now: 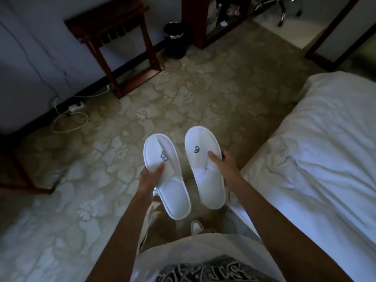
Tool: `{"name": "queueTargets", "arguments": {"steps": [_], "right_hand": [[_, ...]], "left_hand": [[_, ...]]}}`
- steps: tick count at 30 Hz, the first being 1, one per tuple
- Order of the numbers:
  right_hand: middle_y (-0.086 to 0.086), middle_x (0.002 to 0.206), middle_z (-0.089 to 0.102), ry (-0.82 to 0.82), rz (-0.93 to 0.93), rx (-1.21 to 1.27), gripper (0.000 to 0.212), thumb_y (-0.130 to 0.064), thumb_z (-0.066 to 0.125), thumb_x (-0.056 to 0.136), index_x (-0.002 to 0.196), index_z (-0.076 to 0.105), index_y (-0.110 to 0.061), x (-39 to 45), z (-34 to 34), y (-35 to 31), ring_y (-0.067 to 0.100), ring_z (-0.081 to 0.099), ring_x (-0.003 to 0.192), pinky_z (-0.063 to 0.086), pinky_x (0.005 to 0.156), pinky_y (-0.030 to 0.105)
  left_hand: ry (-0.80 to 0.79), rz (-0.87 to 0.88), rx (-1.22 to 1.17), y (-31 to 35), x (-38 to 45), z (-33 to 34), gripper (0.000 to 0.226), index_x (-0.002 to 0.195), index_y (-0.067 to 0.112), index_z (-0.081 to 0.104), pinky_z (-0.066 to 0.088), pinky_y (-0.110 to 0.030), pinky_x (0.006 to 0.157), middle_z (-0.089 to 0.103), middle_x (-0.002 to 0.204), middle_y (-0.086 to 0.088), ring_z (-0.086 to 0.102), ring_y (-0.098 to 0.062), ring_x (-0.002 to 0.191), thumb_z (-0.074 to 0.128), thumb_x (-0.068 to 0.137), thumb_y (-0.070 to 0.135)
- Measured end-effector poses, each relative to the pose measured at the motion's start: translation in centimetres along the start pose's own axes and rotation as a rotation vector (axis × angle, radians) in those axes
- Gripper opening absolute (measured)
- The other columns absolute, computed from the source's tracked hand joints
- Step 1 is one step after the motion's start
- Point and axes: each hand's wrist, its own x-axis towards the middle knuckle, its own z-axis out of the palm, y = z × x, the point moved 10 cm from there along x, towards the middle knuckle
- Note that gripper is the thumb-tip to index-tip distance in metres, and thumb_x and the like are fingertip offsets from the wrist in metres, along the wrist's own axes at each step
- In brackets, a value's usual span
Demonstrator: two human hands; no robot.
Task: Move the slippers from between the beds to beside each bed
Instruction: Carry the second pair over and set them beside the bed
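Note:
Two white slippers with a dark logo on the toe are held in the air above the carpet, toes pointing away from me. My left hand [149, 180] grips the left slipper [165, 176] at its middle, thumb on top. My right hand [224, 163] grips the right slipper [204, 165] from its right side, thumb on the upper. A bed [317, 155] with white rumpled sheets lies to the right, its near edge just beside my right hand.
A dark wooden luggage rack [122, 37] stands against the far wall, with a black waste bin [175, 39] to its right. A power strip and white cables [71, 115] lie on the floor at left. Patterned carpet [183, 94] stretches ahead. My shoe [196, 227] shows below.

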Motion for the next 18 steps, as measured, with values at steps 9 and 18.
{"name": "queueTargets", "arguments": {"steps": [9,18], "right_hand": [[0.008,0.107,0.065,0.236,0.06,0.111,0.048,-0.042,0.069,0.082,0.116,0.061,-0.009,6.9,-3.3,-6.1,0.027,0.062,0.097,0.053,0.086,0.041],[0.005,0.103,0.06,0.311,0.121,0.088,0.04,-0.049,0.06,0.087,0.109,0.059,-0.015,19.5,-13.6,-8.3,0.021,0.056,0.092,0.043,0.079,0.034]], "left_hand": [[-0.177,0.019,0.187,8.7,11.6,4.3,0.06,0.122,0.004,0.067,0.056,-0.054,0.094,0.073,0.115,-0.016,0.069,-0.034,0.107,0.084,0.07,0.03],[-0.286,-0.086,0.218,10.6,18.4,17.8,0.051,0.129,0.004,0.062,0.056,-0.05,0.094,0.071,0.12,-0.013,0.067,-0.032,0.111,0.077,0.083,0.02]]}}
